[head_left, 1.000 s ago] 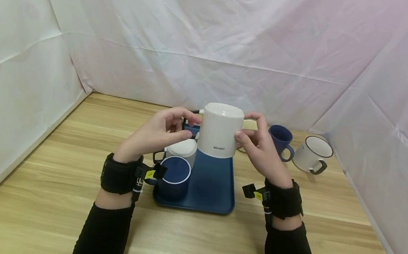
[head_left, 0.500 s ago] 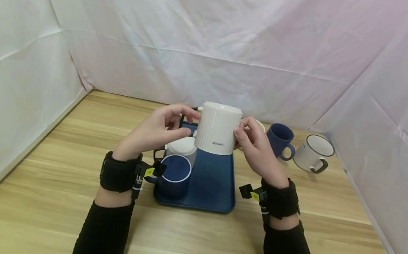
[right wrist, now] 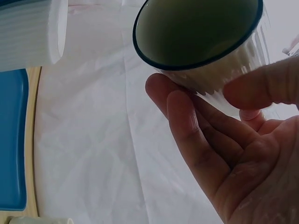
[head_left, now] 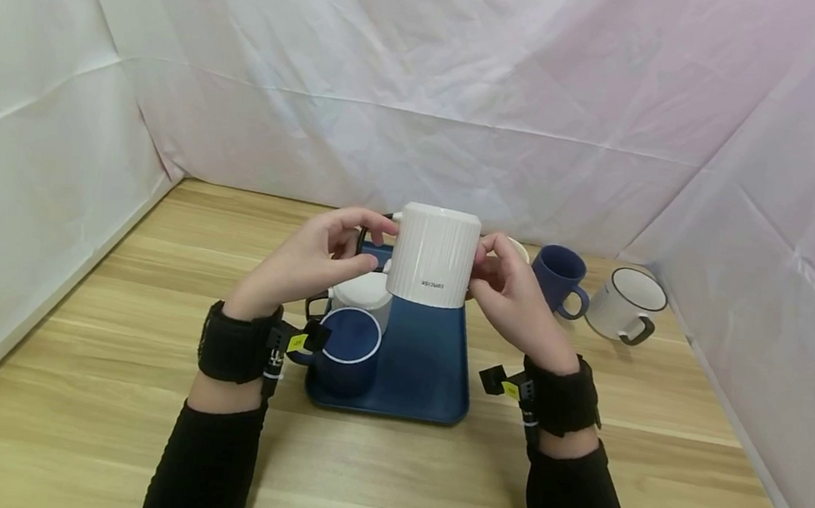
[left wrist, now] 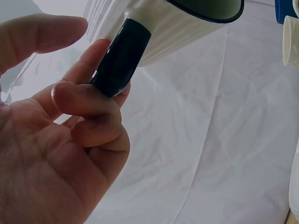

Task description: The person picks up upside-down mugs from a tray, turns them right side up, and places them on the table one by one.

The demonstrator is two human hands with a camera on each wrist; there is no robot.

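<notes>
Mug look: the white ribbed mug [head_left: 433,255] is held upside down, base up and mouth down; its wall is finely fluted, its rim [right wrist: 196,56] is edged dark, its inside looks greenish in the right wrist view, and its handle [left wrist: 120,59] is black.
Mug place: in the air above the far end of the blue tray [head_left: 425,365], between both hands, clear of the cups under it.
Left hand: the left hand [head_left: 308,264] pinches the black handle, thumb on one side and curled fingers [left wrist: 88,100] on the other; the index finger stays straighter above it.
Right hand: the right hand [head_left: 512,295] cups the mug's opposite wall, fingers [right wrist: 187,121] curved along the ribs under the rim and the thumb pressed on the near side.
Writing: one small dark word on the mug's wall, upside down in the head view and too small to read with certainty.
Tray: a navy cup with a white rim [head_left: 347,349] stands at the near left corner, with a white cup [head_left: 365,295] just behind it.
Table: a wooden table [head_left: 98,386] carries the tray; to the right of it stand a navy mug [head_left: 559,280] and, farther right, a white mug with a dark rim [head_left: 624,305], tilted on its side.
Wrists: black straps with yellow-tagged mounts [head_left: 242,344] sit over black sleeves.
</notes>
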